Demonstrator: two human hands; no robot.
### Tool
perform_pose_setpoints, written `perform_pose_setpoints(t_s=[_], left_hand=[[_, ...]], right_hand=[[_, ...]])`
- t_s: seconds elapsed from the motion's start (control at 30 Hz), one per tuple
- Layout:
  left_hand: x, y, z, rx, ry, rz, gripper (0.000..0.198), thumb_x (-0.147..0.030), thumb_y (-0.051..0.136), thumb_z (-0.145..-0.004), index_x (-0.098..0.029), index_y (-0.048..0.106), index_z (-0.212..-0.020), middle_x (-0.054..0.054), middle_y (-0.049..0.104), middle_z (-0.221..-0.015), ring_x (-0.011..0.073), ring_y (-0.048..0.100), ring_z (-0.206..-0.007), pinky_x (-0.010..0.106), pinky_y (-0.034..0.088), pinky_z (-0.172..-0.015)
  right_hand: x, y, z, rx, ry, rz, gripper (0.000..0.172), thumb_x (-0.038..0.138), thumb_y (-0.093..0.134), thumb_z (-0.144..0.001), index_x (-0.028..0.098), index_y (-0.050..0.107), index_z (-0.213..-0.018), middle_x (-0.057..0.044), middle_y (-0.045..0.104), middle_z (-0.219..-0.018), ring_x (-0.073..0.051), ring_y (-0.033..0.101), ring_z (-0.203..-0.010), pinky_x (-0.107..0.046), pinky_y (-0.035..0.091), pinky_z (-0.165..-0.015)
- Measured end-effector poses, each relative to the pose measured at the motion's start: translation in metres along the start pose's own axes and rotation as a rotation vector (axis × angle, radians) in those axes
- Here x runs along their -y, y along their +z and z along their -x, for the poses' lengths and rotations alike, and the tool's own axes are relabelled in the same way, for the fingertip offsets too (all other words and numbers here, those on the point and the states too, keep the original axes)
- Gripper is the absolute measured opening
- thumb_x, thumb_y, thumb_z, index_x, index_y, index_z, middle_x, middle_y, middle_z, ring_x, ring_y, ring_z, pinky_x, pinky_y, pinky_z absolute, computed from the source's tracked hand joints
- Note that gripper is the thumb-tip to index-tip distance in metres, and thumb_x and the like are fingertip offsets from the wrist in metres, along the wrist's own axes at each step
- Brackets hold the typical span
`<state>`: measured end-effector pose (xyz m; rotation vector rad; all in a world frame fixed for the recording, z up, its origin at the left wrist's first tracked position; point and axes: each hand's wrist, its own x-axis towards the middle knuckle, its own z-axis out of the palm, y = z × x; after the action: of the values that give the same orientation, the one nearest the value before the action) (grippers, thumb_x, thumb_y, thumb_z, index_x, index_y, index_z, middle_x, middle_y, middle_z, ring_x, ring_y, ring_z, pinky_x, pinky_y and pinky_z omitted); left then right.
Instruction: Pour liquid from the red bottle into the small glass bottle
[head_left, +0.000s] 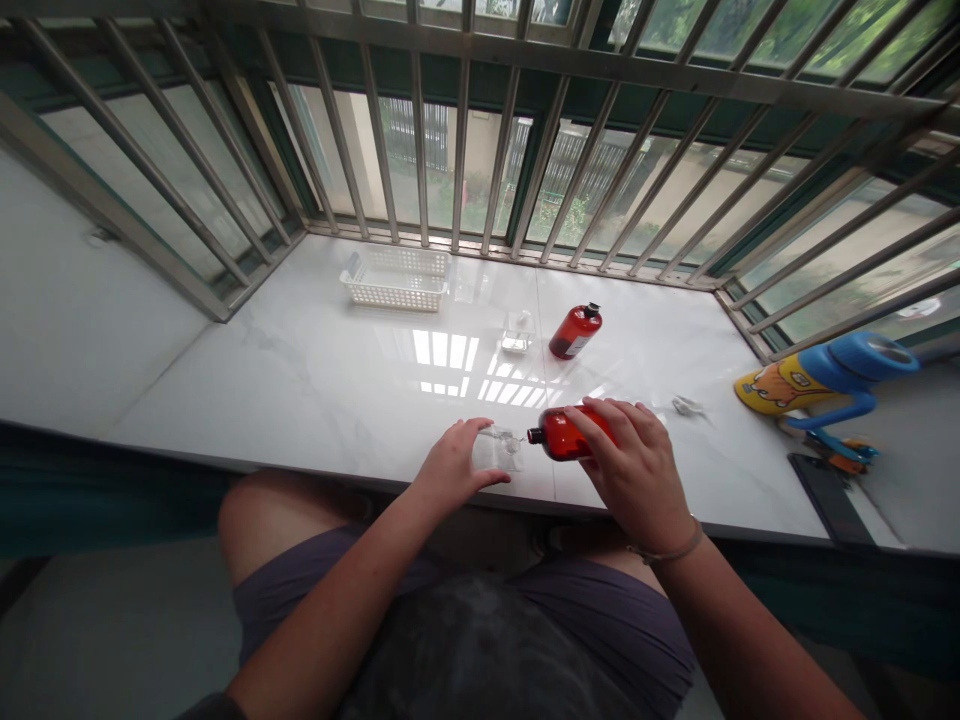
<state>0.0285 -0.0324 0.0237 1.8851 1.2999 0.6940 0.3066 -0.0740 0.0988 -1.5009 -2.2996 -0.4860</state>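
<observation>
My right hand (634, 460) is wrapped round a red bottle (568, 434), tipped on its side with its black neck pointing left and no cap on it. A thin trickle seems to run from the neck toward a small clear container (496, 449). My left hand (457, 460) grips that container between thumb and fingers, near the counter's front edge. Another red bottle (576, 332) with a black top and a white label stands farther back. Beside it sits a second small clear container (517, 332).
A white perforated basket (396, 280) stands at the back left, below the barred window. To the right are a crumpled whitish scrap (688, 405), a yellow and blue flask (821, 372), a dark phone (829, 498) and a small blue and orange object (846, 452). The white counter (300, 390) ends close to my knees.
</observation>
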Motion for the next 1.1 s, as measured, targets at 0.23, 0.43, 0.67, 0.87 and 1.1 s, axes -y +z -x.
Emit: perform_pose_setpoints(t_s=[0.23, 0.43, 0.67, 0.87, 1.1], left_hand=[[-0.0003, 0.0010, 0.0003, 0.013, -0.023, 0.004, 0.079, -0.038, 0.099, -0.070, -0.029, 0.060, -0.138, 0.010, 0.068, -0.144, 0.0397, 0.056, -0.146, 0.058, 0.045, -0.123], [-0.0003, 0.0015, 0.0010, 0.030, -0.060, 0.003, 0.080, -0.037, 0.099, -0.071, -0.028, 0.059, -0.139, 0.009, 0.067, -0.146, 0.0439, 0.045, -0.154, 0.059, 0.045, -0.123], [-0.0034, -0.0015, 0.0014, 0.035, -0.068, 0.004, 0.078, -0.039, 0.098, -0.072, -0.031, 0.058, -0.139, 0.008, 0.069, -0.144, 0.0416, 0.058, -0.144, 0.056, 0.051, -0.116], [-0.0045, -0.0035, 0.0018, 0.038, -0.061, 0.017, 0.078, -0.039, 0.097, -0.071, -0.033, 0.057, -0.138, 0.005, 0.072, -0.137, 0.0339, 0.072, -0.122, 0.048, 0.058, -0.105], [-0.0028, -0.0015, 0.0021, 0.039, -0.069, 0.018, 0.078, -0.040, 0.097, -0.072, -0.031, 0.056, -0.138, 0.006, 0.072, -0.136, 0.0344, 0.072, -0.122, 0.048, 0.058, -0.104]], right_hand=[[0.0009, -0.0011, -0.0005, 0.001, 0.001, 0.012, 0.056, 0.014, 0.068, -0.096, 0.027, 0.058, -0.150, -0.014, 0.063, -0.148, -0.036, 0.055, -0.135, -0.059, 0.039, -0.122], [0.0014, -0.0009, -0.0003, -0.003, 0.006, 0.004, 0.059, 0.014, 0.068, -0.095, 0.028, 0.057, -0.151, -0.013, 0.063, -0.148, -0.036, 0.054, -0.136, -0.059, 0.039, -0.122], [0.0014, -0.0009, -0.0007, -0.006, -0.001, 0.011, 0.060, 0.014, 0.068, -0.096, 0.030, 0.055, -0.152, -0.012, 0.063, -0.147, -0.035, 0.055, -0.135, -0.059, 0.040, -0.122], [0.0027, -0.0013, -0.0007, -0.001, 0.003, 0.010, 0.059, 0.013, 0.069, -0.095, 0.029, 0.058, -0.150, -0.012, 0.063, -0.148, -0.036, 0.056, -0.135, -0.059, 0.040, -0.122], [0.0033, -0.0016, -0.0014, -0.002, 0.005, 0.009, 0.056, 0.012, 0.071, -0.095, 0.027, 0.060, -0.148, -0.012, 0.064, -0.147, -0.035, 0.056, -0.135, -0.059, 0.041, -0.122]])
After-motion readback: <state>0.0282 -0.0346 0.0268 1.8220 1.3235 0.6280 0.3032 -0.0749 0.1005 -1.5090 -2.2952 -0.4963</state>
